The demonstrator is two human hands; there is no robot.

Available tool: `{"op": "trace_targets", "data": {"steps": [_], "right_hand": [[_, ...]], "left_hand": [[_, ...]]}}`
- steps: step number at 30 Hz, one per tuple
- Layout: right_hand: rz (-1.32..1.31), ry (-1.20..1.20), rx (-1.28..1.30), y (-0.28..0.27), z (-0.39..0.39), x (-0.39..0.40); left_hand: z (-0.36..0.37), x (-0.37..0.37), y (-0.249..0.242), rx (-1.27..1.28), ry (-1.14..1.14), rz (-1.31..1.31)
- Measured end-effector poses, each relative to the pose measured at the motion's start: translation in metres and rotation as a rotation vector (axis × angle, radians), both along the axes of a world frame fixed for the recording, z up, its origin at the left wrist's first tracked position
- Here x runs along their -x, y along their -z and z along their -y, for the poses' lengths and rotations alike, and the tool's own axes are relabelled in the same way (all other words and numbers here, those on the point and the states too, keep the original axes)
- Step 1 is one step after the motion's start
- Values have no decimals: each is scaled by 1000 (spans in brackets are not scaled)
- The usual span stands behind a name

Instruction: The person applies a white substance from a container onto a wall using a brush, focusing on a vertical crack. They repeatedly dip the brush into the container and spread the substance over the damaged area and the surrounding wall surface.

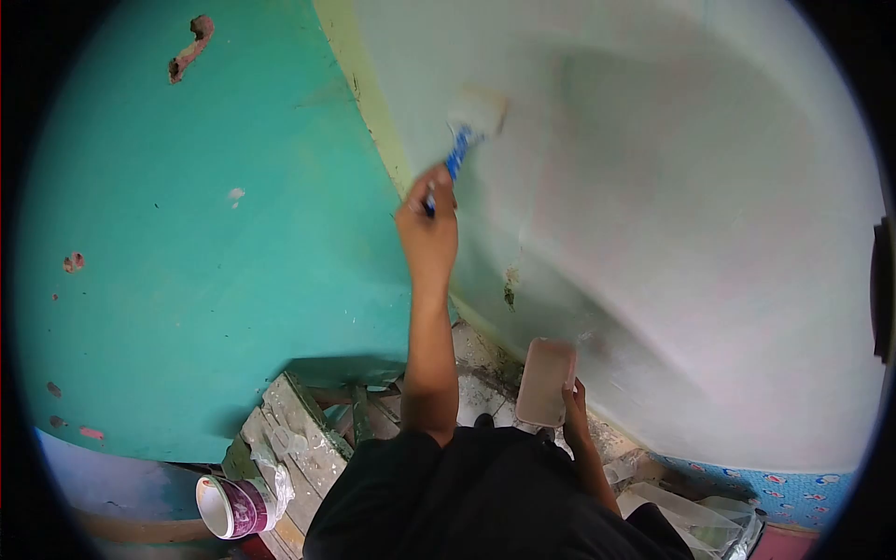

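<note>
My left hand (429,201) is closed around the blue handle of a wide paintbrush (460,149). Its pale head, blurred by motion, is at the whitish wall (653,233), just right of the corner. Lower down, my right hand (576,411) grips the right side of a pinkish rectangular plastic tub (546,383). The tub is held near my waist in front of the wall. What it contains cannot be made out clearly.
On the left is a green wall (233,205) with chipped patches, and a yellowish strip (359,84) runs along the corner. A paint-stained wooden bench (303,439) holds a white and purple bucket (233,507). Clear plastic sheeting (691,518) lies at lower right.
</note>
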State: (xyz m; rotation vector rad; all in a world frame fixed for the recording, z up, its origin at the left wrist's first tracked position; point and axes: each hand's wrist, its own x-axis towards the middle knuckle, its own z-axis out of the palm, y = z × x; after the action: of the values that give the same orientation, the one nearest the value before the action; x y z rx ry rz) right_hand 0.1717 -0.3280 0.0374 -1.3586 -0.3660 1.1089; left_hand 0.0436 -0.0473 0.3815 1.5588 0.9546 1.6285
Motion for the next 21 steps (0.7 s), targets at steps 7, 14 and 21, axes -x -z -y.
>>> {"op": "trace_targets", "data": {"steps": [7,14,21], "right_hand": [[2,55,1,1,6,-4],[-4,57,48,-12,8,-7],[29,32,70,-16,4,3]], "left_hand": [[-10,13,244,188,62,-131],[5,46,381,481,-103,-645],[3,21,254,344,-188,-774]]}}
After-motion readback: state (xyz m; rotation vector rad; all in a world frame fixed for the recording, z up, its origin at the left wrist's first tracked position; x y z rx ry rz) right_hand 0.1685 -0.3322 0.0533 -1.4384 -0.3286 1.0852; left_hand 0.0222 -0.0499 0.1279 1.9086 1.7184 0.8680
